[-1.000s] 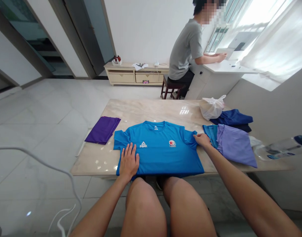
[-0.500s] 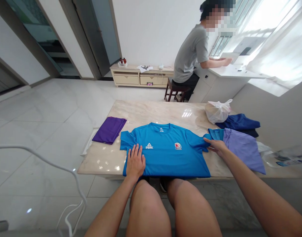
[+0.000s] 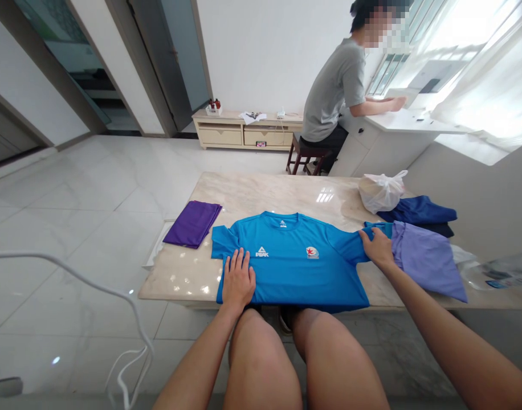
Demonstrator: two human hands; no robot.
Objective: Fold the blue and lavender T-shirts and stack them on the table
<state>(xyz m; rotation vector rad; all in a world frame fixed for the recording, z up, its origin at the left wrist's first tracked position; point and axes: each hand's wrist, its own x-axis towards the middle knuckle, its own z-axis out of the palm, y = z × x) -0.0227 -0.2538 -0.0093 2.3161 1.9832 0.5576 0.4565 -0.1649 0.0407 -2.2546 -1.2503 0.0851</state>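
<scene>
A blue T-shirt (image 3: 295, 273) lies front side up on the marble-patterned table, its collar at the far side and its lower part at the near edge. It bears a white PEAK logo on the left and a round badge with a red star on the right. Flat on the shirt's left side rests my left hand (image 3: 239, 279), fingers stretched out. My right hand (image 3: 378, 247) is at the end of the right sleeve, thumb and fingers closed on the fabric. Just beyond that hand lies light purple folded clothing (image 3: 427, 256).
Folded dark purple cloth (image 3: 192, 224) sits at the table's (image 3: 261, 191) left end. On the right are a white plastic bag (image 3: 381, 191), dark blue clothing (image 3: 421, 210) and a clear bottle (image 3: 498, 270). A person (image 3: 335, 91) sits at a white desk beyond. A white cable (image 3: 94, 273) hangs at left.
My right hand has turned over the sleeve end, its fingers now on top of the fabric. The sleeve lies straighter. My left hand stays on the shirt; the view has shifted slightly.
</scene>
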